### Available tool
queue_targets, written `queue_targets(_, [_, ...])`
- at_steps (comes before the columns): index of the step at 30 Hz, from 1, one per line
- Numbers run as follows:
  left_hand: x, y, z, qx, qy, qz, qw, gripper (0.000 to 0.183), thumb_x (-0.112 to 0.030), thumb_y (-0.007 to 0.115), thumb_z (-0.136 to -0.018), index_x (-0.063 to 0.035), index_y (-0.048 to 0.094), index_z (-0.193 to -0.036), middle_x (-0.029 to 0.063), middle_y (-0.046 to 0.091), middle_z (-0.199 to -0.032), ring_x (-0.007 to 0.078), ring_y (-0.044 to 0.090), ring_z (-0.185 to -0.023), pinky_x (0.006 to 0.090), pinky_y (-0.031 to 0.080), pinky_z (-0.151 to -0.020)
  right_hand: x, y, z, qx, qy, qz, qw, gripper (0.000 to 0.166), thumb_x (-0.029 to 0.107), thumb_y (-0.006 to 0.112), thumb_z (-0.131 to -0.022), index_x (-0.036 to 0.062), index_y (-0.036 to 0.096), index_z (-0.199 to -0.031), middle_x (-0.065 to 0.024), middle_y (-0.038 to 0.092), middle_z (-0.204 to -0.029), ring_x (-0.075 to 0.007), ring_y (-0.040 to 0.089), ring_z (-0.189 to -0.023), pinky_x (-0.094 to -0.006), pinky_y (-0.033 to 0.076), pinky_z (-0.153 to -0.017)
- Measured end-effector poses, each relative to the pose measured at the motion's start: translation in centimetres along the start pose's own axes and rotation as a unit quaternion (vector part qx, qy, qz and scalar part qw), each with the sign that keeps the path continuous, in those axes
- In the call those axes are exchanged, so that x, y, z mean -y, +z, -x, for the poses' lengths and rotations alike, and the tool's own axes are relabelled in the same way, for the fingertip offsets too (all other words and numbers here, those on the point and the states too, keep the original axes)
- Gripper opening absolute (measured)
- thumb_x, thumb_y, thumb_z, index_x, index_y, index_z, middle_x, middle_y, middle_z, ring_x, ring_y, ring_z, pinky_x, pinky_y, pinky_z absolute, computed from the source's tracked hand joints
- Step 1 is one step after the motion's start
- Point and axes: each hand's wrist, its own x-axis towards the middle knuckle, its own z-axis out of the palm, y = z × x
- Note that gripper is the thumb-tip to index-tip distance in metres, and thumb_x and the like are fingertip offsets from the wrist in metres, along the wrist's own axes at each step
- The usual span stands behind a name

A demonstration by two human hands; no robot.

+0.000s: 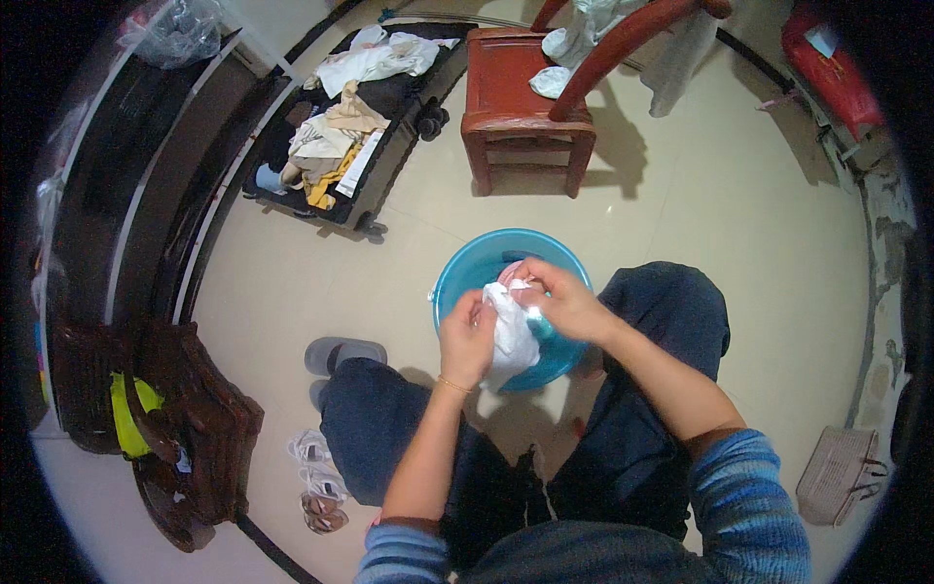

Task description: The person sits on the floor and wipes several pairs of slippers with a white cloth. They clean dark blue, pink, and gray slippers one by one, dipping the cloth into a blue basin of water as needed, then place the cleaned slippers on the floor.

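Observation:
A blue plastic bucket stands on the floor between my knees. Over its opening hangs a white cloth, bunched at the top, and both hands pinch its upper edge. My left hand grips the left side of the cloth, fingers curled around it. At the right, my right hand holds another part of the edge between thumb and fingers. Something pink shows behind the right fingers; I cannot tell what it is. The cloth and my hands hide much of the bucket's inside.
A red wooden chair with pale cloths on it stands ahead. To its left lies an open suitcase filled with clothes. Shelves run along the left. White shoes and a grey slipper rest by my left leg; a woven basket is far right.

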Motion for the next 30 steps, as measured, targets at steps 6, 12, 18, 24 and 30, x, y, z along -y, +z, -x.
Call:
queue_targets(6, [-0.1,0.7,-0.3,0.064,-0.098,0.184,0.976,0.020,-0.016,0.046,-0.089,-0.0012,0.058,-0.094,-0.0008,0.058,-0.081,0.0063,0.050,-0.070,0.0219,0.041,-0.062,-1.8,0.6,-0.8,-0.159,-0.075,-0.017,0.984,0.014,0.016,0.051,-0.085,0.0013,0.051,-0.085,-0.0015,0.050,-0.065,-0.0065,0.043,-0.056,-0.0215,0.037,-0.050])
queue_targets(12, [0.2,0.2,-0.2,0.104,-0.152,0.250,0.951,0.019,-0.017,0.045,-0.090,-0.0023,0.056,-0.094,-0.0002,0.056,-0.080,0.0055,0.049,-0.075,0.0196,0.040,-0.067,-3.0,0.0,-0.9,-0.093,-0.015,-0.057,0.994,0.028,0.028,0.048,-0.088,0.0010,0.054,-0.086,-0.0036,0.051,-0.070,-0.0106,0.046,-0.064,-0.0266,0.040,-0.059])
queue_targets(18, [0.5,-0.6,-1.1,0.013,-0.019,0.046,0.999,0.012,-0.011,0.052,-0.085,-0.0008,0.056,-0.083,-0.0002,0.056,-0.073,0.0057,0.050,-0.069,0.0212,0.042,-0.063,-1.4,1.4,2.6,0.059,-0.033,0.170,0.983,0.040,0.040,0.050,-0.084,0.0018,0.056,-0.092,-0.0094,0.057,-0.079,-0.0161,0.054,-0.074,-0.0333,0.044,-0.068])
queue_targets(24, [11.3,0.6,-6.0,0.018,-0.270,0.021,0.963,0.037,-0.035,0.042,-0.089,-0.0019,0.055,-0.097,0.0067,0.059,-0.084,0.0162,0.055,-0.077,0.0287,0.044,-0.068,-2.1,-0.9,3.4,-0.137,0.053,0.076,0.986,0.033,0.035,0.051,-0.085,0.0033,0.055,-0.092,-0.0085,0.058,-0.077,-0.0178,0.056,-0.068,-0.0298,0.046,-0.063])
queue_targets(30, [23.6,3.1,-8.9,0.109,-0.349,-0.258,0.894,0.093,-0.028,0.069,-0.067,0.0035,0.011,-0.133,0.0227,0.036,-0.129,0.0314,0.045,-0.112,0.0326,0.038,-0.092,1.6,-6.9,2.9,-0.334,0.080,-0.326,0.881,0.028,0.016,0.056,-0.082,0.0023,0.049,-0.106,-0.0072,0.059,-0.089,-0.0149,0.057,-0.078,-0.0288,0.047,-0.068])
